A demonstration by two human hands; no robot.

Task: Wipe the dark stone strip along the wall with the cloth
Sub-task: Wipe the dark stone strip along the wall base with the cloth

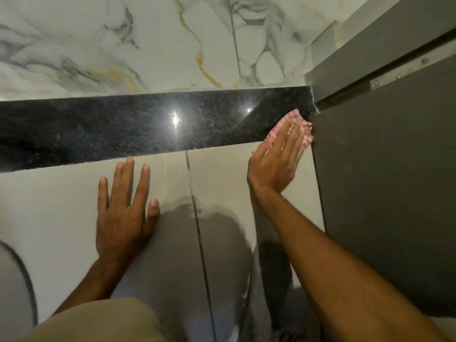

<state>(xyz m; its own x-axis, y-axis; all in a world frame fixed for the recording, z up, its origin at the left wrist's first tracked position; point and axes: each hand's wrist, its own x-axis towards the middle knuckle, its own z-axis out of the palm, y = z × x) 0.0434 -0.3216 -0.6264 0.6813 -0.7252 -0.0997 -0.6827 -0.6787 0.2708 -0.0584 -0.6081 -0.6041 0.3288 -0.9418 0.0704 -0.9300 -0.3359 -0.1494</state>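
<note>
A glossy dark speckled stone strip (pixel 138 129) runs across the view between the marble wall and the pale floor tiles. At its right end, against the grey door, lies a pink-and-white checked cloth (pixel 294 117). My right hand (pixel 276 159) presses flat on the cloth with fingers straight, covering most of it. My left hand (pixel 123 211) rests palm down on the floor tile below the strip, fingers spread, holding nothing.
A grey door (pixel 385 188) with a metal hinge plate (pixel 397 76) blocks the right side. White marble wall (pixel 148 40) with grey and gold veins lies beyond the strip. A ribbed white object (pixel 12 287) sits at the lower left. My knee shows at the bottom.
</note>
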